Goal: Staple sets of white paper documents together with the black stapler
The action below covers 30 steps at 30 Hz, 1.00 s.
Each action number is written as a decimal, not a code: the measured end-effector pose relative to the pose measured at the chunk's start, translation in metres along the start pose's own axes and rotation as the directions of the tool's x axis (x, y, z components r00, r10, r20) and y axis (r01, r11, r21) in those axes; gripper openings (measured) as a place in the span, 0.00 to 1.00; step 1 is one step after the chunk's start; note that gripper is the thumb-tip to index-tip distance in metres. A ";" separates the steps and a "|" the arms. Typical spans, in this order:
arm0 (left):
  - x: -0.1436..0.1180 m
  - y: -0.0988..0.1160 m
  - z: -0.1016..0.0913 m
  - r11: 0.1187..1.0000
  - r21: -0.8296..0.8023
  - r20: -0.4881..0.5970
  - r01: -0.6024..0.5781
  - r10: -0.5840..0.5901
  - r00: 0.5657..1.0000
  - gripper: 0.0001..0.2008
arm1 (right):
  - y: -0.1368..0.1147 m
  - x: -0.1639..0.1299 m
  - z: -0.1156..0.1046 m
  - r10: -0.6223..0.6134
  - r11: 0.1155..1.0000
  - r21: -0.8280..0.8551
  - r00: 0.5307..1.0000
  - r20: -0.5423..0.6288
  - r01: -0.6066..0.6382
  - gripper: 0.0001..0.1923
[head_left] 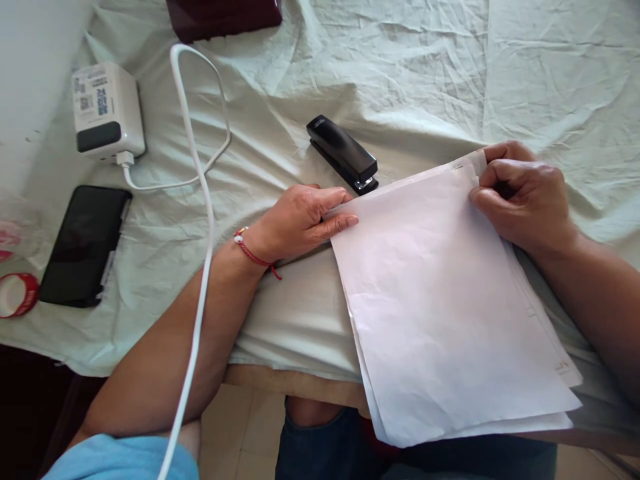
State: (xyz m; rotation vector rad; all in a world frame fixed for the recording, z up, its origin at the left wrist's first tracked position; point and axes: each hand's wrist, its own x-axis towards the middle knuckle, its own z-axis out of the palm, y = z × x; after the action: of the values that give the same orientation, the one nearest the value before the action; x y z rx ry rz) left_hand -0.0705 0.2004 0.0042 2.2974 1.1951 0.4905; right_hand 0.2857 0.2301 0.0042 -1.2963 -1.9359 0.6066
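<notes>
A stack of white paper sheets [440, 300] slants over the table's front edge, its lower edges fanned slightly apart. My left hand [305, 220] pinches the upper left corner, thumb on top and the other fingers partly hidden beneath. At the upper right corner, my right hand [530, 193] is closed on the sheets between thumb and curled fingers. Just beyond the stack's top edge lies a black stapler [345, 153], its metal front end close to my left hand and the paper. Neither hand touches it.
A pale green cloth [415, 80] covers the table in wrinkles. On the left are a white power bank [107, 110] with a white cable [193, 133] crossing over my left arm, a black phone [85, 247] and a red-edged tape roll [17, 295]. A dark red box [225, 17] stands at the back.
</notes>
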 end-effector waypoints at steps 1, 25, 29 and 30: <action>0.000 0.000 0.000 1.000 -0.002 0.001 0.002 -0.002 1.000 0.13 | 0.000 0.000 0.000 -0.001 1.000 -0.008 1.000 -0.004 0.001 0.04; 0.001 0.004 -0.004 0.999 0.027 0.037 0.029 -0.030 0.999 0.14 | 0.017 -0.004 0.006 -0.168 0.972 -0.188 0.976 -0.141 0.141 0.18; 0.001 0.004 -0.004 0.999 0.029 0.040 0.028 -0.029 0.999 0.16 | 0.011 -0.003 0.006 -0.124 0.991 -0.071 0.973 -0.194 0.112 0.19; 0.001 0.005 -0.004 0.999 0.037 0.044 0.038 -0.040 0.998 0.16 | 0.009 -0.003 0.005 -0.093 0.995 -0.037 0.982 -0.163 0.088 0.19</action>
State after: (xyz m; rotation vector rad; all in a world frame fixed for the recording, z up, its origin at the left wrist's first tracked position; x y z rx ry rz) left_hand -0.0692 0.1999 0.0105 2.2981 1.2338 0.4043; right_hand 0.2875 0.2306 -0.0063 -1.2287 -1.8620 0.4136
